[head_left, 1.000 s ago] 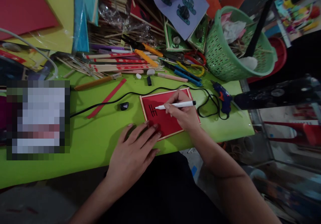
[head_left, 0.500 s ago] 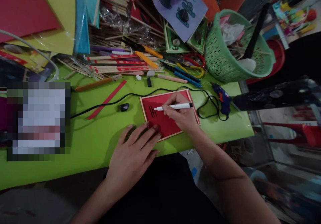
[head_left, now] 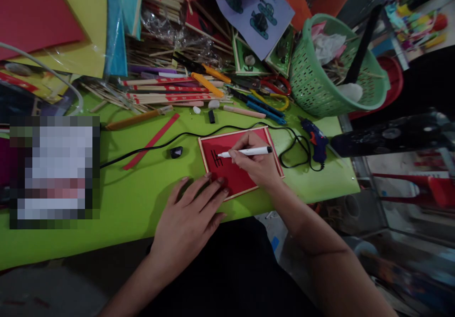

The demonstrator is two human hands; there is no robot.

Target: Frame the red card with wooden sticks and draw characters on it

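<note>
A red card with a pale wooden stick frame (head_left: 237,183) lies on the green table in front of me. Black strokes (head_left: 216,158) are drawn on its left part. My right hand (head_left: 254,163) is closed round a white marker (head_left: 256,151) with a black end, its tip at the strokes. My left hand (head_left: 195,203) lies flat with fingers spread, its fingertips over the card's lower left corner and the table beside it. A small dark stone (head_left: 176,152) sits left of the card.
A black cord (head_left: 185,134) runs behind the card to a blue glue gun (head_left: 316,139) at right. Skewers, pens, scissors (head_left: 273,86) and framed cards pile up at the back, near a green basket (head_left: 302,70). A red paper strip (head_left: 152,141) lies left.
The marker's rear end has shifted very slightly left and down. Otherwise both hands and the card hold their places.
</note>
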